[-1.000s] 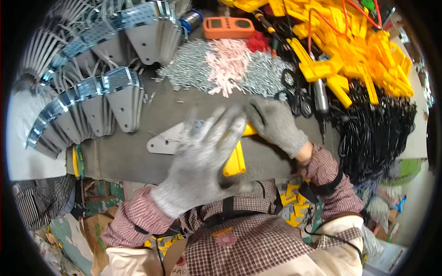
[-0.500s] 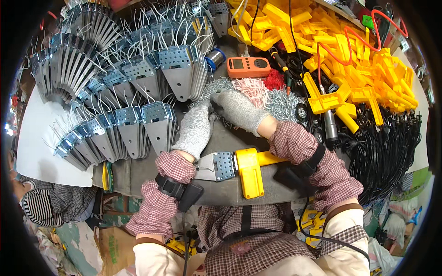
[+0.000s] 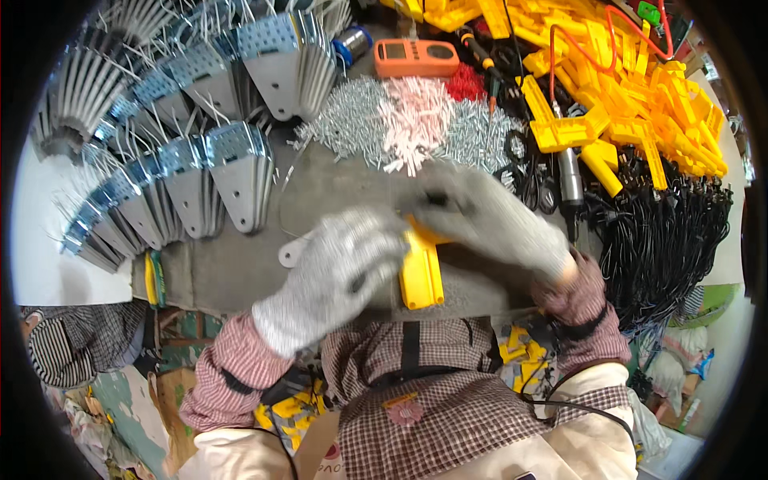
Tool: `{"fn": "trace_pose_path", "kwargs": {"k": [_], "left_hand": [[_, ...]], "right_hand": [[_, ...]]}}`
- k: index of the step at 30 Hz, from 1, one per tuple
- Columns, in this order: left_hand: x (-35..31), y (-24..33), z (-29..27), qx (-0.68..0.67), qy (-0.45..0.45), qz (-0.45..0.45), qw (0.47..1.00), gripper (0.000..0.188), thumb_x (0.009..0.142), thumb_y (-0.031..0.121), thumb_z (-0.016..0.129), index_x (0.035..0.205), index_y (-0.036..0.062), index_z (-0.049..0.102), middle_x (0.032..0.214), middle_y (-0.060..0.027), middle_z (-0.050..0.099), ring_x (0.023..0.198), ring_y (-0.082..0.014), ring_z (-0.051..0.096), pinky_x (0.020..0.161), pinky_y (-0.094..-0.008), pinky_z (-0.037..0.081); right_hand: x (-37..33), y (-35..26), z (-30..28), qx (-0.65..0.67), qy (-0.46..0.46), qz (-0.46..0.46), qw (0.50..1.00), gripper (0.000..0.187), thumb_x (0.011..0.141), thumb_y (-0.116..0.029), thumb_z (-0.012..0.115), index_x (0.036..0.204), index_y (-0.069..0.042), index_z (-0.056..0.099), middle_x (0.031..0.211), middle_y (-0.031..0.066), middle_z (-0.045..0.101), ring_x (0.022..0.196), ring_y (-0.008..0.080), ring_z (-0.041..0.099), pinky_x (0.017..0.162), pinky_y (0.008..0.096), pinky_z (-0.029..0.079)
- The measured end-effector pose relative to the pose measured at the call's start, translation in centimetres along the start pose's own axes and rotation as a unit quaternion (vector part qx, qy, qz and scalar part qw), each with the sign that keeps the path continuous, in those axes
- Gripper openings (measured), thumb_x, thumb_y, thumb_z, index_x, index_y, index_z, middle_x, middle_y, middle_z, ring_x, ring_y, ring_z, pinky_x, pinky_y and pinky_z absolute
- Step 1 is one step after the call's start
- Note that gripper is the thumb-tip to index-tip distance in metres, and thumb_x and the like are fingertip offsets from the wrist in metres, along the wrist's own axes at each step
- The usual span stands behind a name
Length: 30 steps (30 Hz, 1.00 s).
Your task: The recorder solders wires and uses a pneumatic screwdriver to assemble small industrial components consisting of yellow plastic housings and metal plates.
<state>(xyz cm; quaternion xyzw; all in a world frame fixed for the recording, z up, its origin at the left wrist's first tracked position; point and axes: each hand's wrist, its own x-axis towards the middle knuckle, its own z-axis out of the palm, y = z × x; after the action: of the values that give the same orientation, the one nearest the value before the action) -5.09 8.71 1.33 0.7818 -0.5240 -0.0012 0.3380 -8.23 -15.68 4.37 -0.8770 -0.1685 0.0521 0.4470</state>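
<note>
In a grey knitted glove, my left hand lies over a grey metal plate, whose rounded, holed tip sticks out on its far left side. Its fingers are curled together beside a yellow plastic handle piece; what they hold, if anything, is hidden. My right hand, gloved alike, is above and to the right of the yellow piece. Motion smears its fingers. Beyond the hands are heaps of silver screws and pale pink sleeves.
Stacked metal plates with white wires line the left. An orange meter and a solder spool stand at the back. Yellow plastic parts, a screwdriver on a red coiled cord and black cables fill the right.
Both hands have come back from the screw heap toward me, over the metal plate and yellow piece. They now cover most of the plate. The whole view has shifted.
</note>
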Motion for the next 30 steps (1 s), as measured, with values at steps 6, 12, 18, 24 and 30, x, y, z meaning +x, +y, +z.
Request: {"fn": "trace_pose_path", "kwargs": {"k": [6,12,18,24,30], "left_hand": [[-2.3,2.1,2.1,0.023,-0.107,0.077,0.991,0.03,0.085,0.009,0.067,0.115,0.0091,0.069,0.13,-0.0054,0.065,0.125,-0.0284,0.06,0.097,-0.0439,0.054],[-2.7,2.0,2.1,0.092,-0.106,0.157,0.978,0.033,0.088,0.013,0.064,0.121,0.011,0.068,0.135,-0.0088,0.062,0.13,-0.0274,0.057,0.102,-0.0431,0.052],[-1.3,-0.5,-0.7,0.136,-0.029,-0.037,0.99,0.045,0.091,0.02,0.066,0.134,0.0088,0.06,0.127,-0.0157,0.065,0.117,-0.0287,0.064,0.099,-0.0406,0.05],[8.8,-10.5,0.5,0.162,0.031,-0.306,0.938,0.052,0.088,0.02,0.071,0.132,-0.0001,0.054,0.106,-0.0283,0.069,0.103,-0.0451,0.066,0.089,-0.0498,0.054],[7.7,-10.5,0.4,0.169,0.086,-0.284,0.94,0.027,0.09,0.019,0.068,0.112,0.0036,0.068,0.103,-0.0236,0.07,0.098,-0.0408,0.067,0.086,-0.0487,0.054]], "right_hand": [[-6.9,-2.1,0.9,0.035,-0.15,0.091,0.984,0.017,0.094,-0.015,0.063,0.107,-0.003,0.06,0.094,0.0149,0.061,0.089,0.0315,0.064,0.08,0.0408,0.052],[-7.3,-1.9,2.5,-0.034,-0.109,0.029,0.993,0.021,0.095,-0.017,0.063,0.11,-0.002,0.061,0.106,0.0193,0.062,0.1,0.0386,0.064,0.085,0.0469,0.053],[-0.1,-1.2,-0.4,-0.145,-0.183,0.062,0.97,0.03,0.093,-0.033,0.065,0.095,-0.004,0.07,0.085,0.0173,0.07,0.083,0.0364,0.069,0.075,0.044,0.054],[14.8,8.0,2.1,-0.3,0.088,-0.078,0.947,0.023,0.091,-0.012,0.061,0.112,-0.006,0.068,0.095,0.0227,0.068,0.092,0.0406,0.067,0.079,0.0474,0.054],[14.3,5.0,0.5,-0.275,0.088,-0.065,0.955,0.017,0.086,-0.012,0.064,0.099,-0.002,0.067,0.089,0.0245,0.068,0.088,0.0424,0.068,0.08,0.0485,0.055]]}}
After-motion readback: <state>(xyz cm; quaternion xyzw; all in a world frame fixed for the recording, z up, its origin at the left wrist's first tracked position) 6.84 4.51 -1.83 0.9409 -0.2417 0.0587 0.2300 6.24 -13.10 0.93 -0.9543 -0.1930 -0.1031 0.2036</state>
